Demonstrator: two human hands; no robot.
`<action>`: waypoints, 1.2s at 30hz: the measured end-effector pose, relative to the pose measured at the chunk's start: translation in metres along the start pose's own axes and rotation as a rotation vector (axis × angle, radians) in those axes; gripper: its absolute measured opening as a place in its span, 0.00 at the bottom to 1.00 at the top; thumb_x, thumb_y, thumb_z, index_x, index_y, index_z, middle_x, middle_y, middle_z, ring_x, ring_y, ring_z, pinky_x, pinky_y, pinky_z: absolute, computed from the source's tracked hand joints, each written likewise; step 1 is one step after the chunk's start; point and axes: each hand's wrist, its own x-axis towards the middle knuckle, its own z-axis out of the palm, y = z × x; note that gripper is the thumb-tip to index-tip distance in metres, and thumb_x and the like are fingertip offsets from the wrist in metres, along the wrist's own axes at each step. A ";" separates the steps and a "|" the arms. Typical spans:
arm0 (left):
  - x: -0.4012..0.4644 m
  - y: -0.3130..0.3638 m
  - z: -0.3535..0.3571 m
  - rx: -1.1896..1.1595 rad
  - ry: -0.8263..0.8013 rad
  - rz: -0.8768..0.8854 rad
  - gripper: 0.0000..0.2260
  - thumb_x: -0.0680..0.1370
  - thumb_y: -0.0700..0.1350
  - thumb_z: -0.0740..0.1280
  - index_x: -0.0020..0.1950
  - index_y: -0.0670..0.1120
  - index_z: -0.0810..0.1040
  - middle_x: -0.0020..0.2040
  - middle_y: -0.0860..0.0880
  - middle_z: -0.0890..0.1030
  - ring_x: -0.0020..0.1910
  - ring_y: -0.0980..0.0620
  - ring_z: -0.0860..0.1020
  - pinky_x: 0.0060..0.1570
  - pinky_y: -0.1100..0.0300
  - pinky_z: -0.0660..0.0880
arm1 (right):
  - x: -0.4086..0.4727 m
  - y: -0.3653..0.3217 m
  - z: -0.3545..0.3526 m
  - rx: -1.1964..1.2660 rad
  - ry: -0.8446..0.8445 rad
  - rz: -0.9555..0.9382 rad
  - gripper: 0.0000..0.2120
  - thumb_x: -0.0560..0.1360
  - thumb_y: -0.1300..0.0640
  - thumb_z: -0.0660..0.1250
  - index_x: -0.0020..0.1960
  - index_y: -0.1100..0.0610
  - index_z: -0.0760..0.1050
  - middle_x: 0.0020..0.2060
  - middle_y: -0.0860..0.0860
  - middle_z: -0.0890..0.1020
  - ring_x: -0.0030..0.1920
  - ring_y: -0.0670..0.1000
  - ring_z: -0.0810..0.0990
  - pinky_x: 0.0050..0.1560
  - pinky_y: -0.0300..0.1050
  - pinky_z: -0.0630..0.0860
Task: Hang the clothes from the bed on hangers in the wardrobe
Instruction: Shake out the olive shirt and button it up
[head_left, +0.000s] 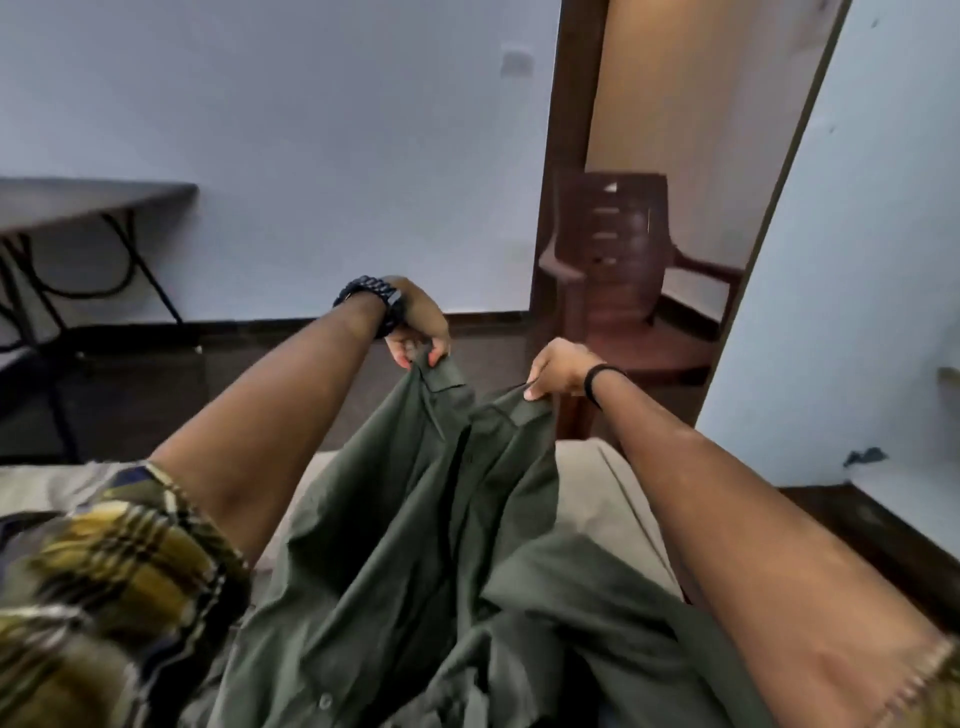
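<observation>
An olive-green shirt (415, 545) is lifted by its upper edge and hangs down toward me, its lower part bunched at the bottom of the view over the beige bed (592, 493). My left hand (418, 332), with a black watch on the wrist, pinches the shirt's top left corner. My right hand (558, 369), with a black band on the wrist, pinches the top right corner. The two hands are held apart, so the fabric sags between them. No hanger and no wardrobe are in view.
A brown plastic chair (618, 280) stands in an open doorway straight ahead, beside a dark door frame (561, 208). A folding table (78, 208) with black legs sits at the left against the white wall. Dark floor lies beyond the bed.
</observation>
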 end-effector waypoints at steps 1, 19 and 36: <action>0.015 -0.005 0.007 0.017 0.016 -0.034 0.06 0.77 0.33 0.59 0.45 0.42 0.73 0.32 0.47 0.74 0.22 0.55 0.72 0.24 0.67 0.73 | 0.011 0.004 0.010 -0.013 0.060 0.021 0.10 0.74 0.58 0.72 0.53 0.60 0.81 0.51 0.59 0.82 0.46 0.53 0.78 0.39 0.42 0.72; 0.199 -0.072 0.055 -0.047 0.426 -0.002 0.21 0.77 0.42 0.68 0.69 0.41 0.71 0.69 0.41 0.72 0.68 0.43 0.70 0.64 0.57 0.67 | 0.153 0.009 0.123 0.252 -0.022 0.055 0.24 0.75 0.63 0.66 0.71 0.56 0.67 0.63 0.60 0.75 0.61 0.55 0.74 0.60 0.46 0.70; 0.146 -0.106 0.214 -0.333 0.730 0.134 0.11 0.78 0.35 0.61 0.56 0.38 0.81 0.53 0.40 0.79 0.55 0.43 0.77 0.59 0.59 0.67 | 0.073 0.019 0.240 -0.020 0.125 0.004 0.25 0.71 0.48 0.71 0.62 0.57 0.67 0.61 0.56 0.71 0.62 0.59 0.71 0.59 0.54 0.70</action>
